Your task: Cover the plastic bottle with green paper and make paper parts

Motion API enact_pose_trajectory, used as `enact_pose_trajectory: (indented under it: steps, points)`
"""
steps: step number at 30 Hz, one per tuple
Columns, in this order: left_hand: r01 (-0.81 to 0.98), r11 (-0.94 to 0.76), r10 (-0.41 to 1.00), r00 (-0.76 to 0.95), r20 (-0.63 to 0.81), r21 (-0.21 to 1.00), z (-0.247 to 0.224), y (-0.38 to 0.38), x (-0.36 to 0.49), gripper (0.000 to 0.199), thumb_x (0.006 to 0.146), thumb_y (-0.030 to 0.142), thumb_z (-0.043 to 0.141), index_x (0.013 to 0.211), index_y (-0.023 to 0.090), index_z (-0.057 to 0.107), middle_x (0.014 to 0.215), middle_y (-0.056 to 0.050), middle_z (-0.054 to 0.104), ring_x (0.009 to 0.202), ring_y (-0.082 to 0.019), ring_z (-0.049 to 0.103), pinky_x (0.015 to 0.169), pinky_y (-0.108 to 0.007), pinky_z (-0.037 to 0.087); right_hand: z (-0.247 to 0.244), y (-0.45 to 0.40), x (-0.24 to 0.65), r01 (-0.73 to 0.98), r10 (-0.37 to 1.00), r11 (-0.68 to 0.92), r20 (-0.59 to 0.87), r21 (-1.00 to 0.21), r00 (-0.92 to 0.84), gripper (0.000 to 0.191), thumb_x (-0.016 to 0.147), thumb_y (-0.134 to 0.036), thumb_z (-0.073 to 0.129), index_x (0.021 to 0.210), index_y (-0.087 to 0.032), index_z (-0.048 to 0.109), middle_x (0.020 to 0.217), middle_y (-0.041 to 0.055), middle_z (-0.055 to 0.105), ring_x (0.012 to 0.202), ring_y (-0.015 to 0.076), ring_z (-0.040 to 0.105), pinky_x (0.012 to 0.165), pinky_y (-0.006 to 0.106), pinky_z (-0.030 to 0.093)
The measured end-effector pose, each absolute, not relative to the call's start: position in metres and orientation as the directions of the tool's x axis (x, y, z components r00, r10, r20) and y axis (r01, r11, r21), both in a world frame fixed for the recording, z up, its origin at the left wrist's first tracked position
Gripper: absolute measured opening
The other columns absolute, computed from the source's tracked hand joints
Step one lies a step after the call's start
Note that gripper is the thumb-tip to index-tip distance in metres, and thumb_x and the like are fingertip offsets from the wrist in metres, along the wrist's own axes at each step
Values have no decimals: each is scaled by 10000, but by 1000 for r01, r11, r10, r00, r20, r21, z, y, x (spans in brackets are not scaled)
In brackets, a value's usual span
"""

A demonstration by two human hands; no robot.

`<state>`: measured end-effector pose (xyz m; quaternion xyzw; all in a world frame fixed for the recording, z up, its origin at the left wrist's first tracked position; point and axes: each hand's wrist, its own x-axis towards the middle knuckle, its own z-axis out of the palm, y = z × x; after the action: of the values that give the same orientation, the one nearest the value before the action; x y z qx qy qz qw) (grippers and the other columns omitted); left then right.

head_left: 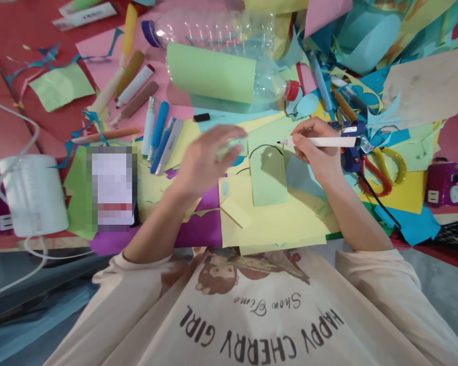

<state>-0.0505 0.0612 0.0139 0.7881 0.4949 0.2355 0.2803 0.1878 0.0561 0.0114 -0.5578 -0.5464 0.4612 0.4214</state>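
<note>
My right hand (316,147) grips a white marker (320,142), its black tip pointing left just above a light green paper piece (267,178). A black curved line (266,148) is drawn at that paper's upper edge. My left hand (209,152) hovers blurred to the left of the green piece, fingers spread, over yellow paper (275,223). Nothing is visible in it.
A plastic bottle (229,61) wrapped in green paper lies at the back. Markers and pens (156,127) lie left of centre. A blue glue gun (351,147) and red-and-yellow scissors (381,170) sit right. A white spool (32,195) stands at the left edge; paper scraps cover everything.
</note>
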Motion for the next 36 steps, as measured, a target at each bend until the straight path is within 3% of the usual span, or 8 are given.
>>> enact_pose_trajectory:
  steps: [2,5,8,11,14,16,30,36]
  points:
    - [831,-262,965,225,133,490,7,82,-64,315,918,318,536,1200,192,594,1307,-39,626,1249,-250,530,1084,-452,391,11,56,185,98,995,-80,-85,-992,-50,98,821,-314,647,792,-231,603,582,-39,541,458,87,425,429,269,329]
    - [897,-87,996,64,67,434,-9,103,-77,233,926,325,537,1135,238,592,1200,40,633,1213,-227,492,1091,-486,350,9,56,181,-75,984,-156,-148,-985,-102,141,784,-351,694,802,-227,627,659,-12,598,491,98,481,416,269,370]
    - [853,-101,994,65,88,513,-18,105,-78,126,890,348,577,952,254,633,1087,16,653,1164,-242,501,1093,-475,325,6,55,179,-141,965,-240,-220,-960,-143,232,771,-457,689,781,-236,618,705,13,610,541,123,509,441,284,422]
    - [700,-228,972,202,118,677,-14,91,-65,125,844,316,605,928,244,664,957,-5,697,970,-204,605,950,-410,451,3,54,177,-153,953,-284,-261,-946,-154,272,762,-501,685,783,-248,589,716,12,600,554,131,516,461,292,449]
    - [409,-145,961,274,30,901,-7,72,-46,194,820,330,628,943,194,692,878,-15,723,776,-142,645,759,-309,526,2,52,176,-182,949,-296,-267,-938,-167,263,764,-471,687,775,-238,566,706,-7,592,554,111,532,464,259,451]
    - [285,-69,961,278,-14,956,-5,63,-35,250,802,377,654,937,174,706,891,-34,732,759,-131,656,708,-272,532,2,52,174,-207,948,-296,-261,-932,-182,253,757,-449,689,759,-228,565,693,-13,597,548,98,539,456,236,440]
    - [185,-88,949,315,26,979,-15,47,-22,277,841,423,616,927,174,702,872,-41,712,779,-126,641,713,-242,500,-6,43,165,-224,944,-230,-161,-947,-288,316,711,-436,773,788,-215,560,609,-58,598,489,72,539,478,208,486]
    - [177,-240,948,254,191,955,-17,45,-23,260,910,415,510,908,186,633,777,-11,629,661,-98,569,604,-229,454,-3,41,164,-302,888,-326,-180,-896,-423,321,766,-455,717,918,-181,648,858,26,731,715,129,694,693,283,584]
